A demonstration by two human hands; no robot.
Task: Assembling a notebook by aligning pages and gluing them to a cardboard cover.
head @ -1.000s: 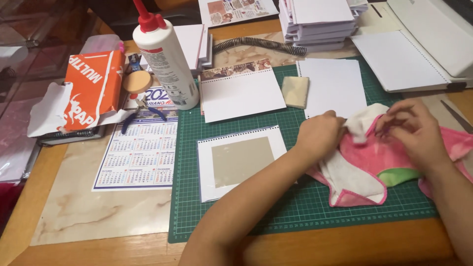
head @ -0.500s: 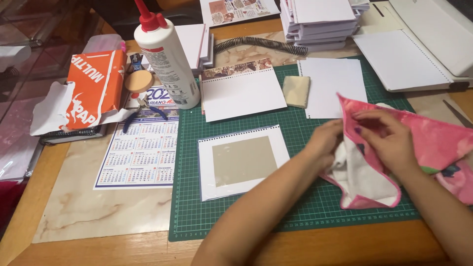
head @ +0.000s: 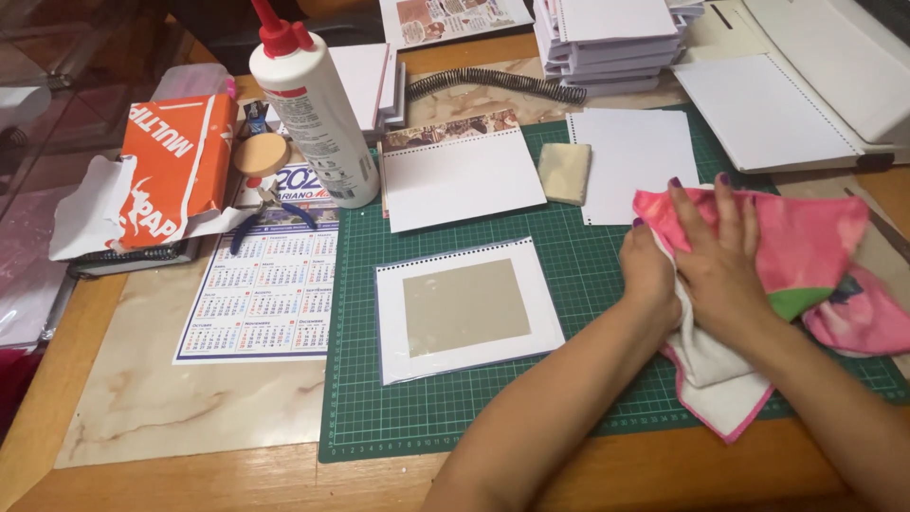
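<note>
Two hands are in view, the left hand [head: 649, 280] and the right hand [head: 720, 261], both on one pink cloth [head: 806, 246]. To the left of them lies one framed card [head: 464, 308], and further left one calendar sheet [head: 265, 294]. Above that stands one glue bottle [head: 308, 109]. Near the fingers lies one beige sponge [head: 564, 173]. One black spiral coil [head: 493, 85] lies further up.

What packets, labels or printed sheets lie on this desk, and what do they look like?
Paper packet: far left, torn open, orange wrapper with white lettering.
Glue bottle: upright beside the packet, white, red nozzle, small printed label.
Calendar sheet: flat, left of the green cutting mat, white with blue grids.
Printed leaflet: top edge, colourful pictures.
</note>
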